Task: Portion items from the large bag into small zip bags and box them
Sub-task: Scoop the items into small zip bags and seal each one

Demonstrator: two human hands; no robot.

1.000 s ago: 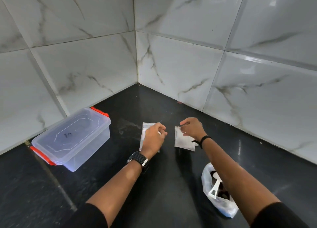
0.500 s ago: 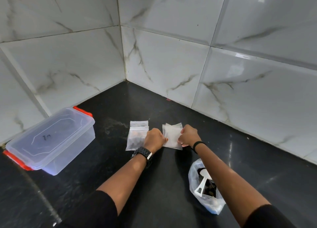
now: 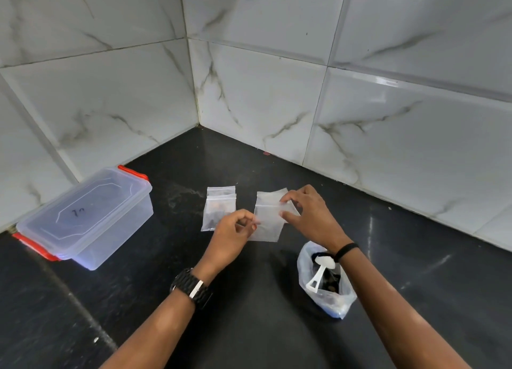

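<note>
An empty small zip bag [image 3: 267, 221] is held just above the black counter. My left hand [image 3: 232, 235] pinches its left edge and my right hand [image 3: 307, 216] pinches its upper right part near the zip. To the left, filled small zip bags [image 3: 219, 210] lie stacked on the counter, dark pieces showing inside. The large plastic bag [image 3: 327, 285] stands open under my right forearm, with dark items and a white scoop [image 3: 318, 274] in it. A clear plastic box [image 3: 86, 216] with red clips sits shut at the left.
White marble-look tiled walls [image 3: 263, 97] meet in a corner behind the counter [image 3: 249, 313]. The box stands close to the left wall. A watch is on my left wrist and a black band on my right.
My left hand left the filled bags and came over to the empty zip bag. Both hands now pinch it, lifted and spread, instead of pressing on the pile.
</note>
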